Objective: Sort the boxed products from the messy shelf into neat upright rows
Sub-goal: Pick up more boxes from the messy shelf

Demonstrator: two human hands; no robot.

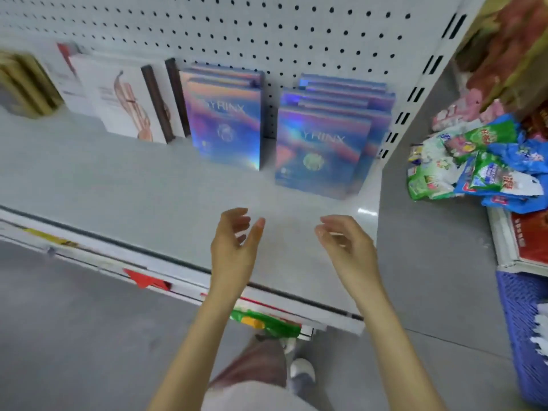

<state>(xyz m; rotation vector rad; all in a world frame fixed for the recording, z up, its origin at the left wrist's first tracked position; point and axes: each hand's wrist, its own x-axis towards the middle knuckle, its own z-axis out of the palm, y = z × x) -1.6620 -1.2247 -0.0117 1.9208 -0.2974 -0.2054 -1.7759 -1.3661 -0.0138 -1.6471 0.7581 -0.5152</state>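
A grey metal shelf (118, 188) is seen from above, backed by a white pegboard (267, 31). A price rail (148, 280) runs along its front edge from nine o'clock toward five o'clock, and its labels are too blurred to read.

At ten o'clock, against the left edge, gold boxes (26, 84) stand upright. They are cut off by the frame and blurred, so their number cannot be told. Just right of them, toward eleven o'clock, white boxes (124, 99) stand in a row. The front one shows a pinkish figure and its print is unreadable. Dark brown box edges (166, 102) stand beside them with their faces hidden.

Near twelve o'clock a first row of holographic blue boxes (225, 123) stands upright. Its front face reads "YRINX", with any letter before that lost in glare, and the boxes behind show only their top edges. Below it, near the centre of the view, the left hand (234, 241) hovers over the bare shelf front. It holds nothing, and its thumb and fingers are loosely curled and apart. At six o'clock a green packet (264, 321) peeks from under the shelf, mostly hidden by the shelf lip and the left forearm. A white shoe (302, 369) shows on the floor below.

At one o'clock, across a gap from the first, a second row of blue boxes (323, 146) stands upright near the shelf's right end. Its rear boxes are staggered and mostly covered. In front of it the right hand (344, 241) hovers empty, with its fingers loosely bent and apart. Neither hand touches a box.

At three o'clock lies a heap of green, blue and white snack bags (480, 164). Below the heap is a red box (530, 235), and at four o'clock a blue basket (525, 321). Both are cut off by the right edge.
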